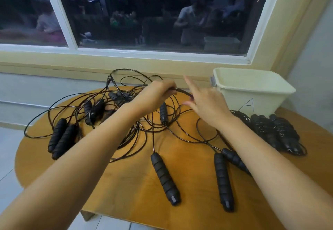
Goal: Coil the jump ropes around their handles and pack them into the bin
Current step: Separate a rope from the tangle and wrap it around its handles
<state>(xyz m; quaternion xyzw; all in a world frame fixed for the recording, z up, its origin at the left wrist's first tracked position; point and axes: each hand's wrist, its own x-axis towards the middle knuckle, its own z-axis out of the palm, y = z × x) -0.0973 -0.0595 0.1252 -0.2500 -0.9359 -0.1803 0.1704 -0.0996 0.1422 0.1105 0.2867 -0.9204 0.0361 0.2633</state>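
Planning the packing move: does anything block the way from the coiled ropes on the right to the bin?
Nothing visible does. The coiled ropes lie on the table directly in front of the bin, whose top is open. The left hand, gripping a cord, and the right hand are further left, off that path.

Right hand (205, 103): fingers motion-blurred, hold on the cord (182, 91) unclear. Handle (232, 157): butt end hidden under the right forearm. Desk (137, 184): near edge and right side cut off by the frame.
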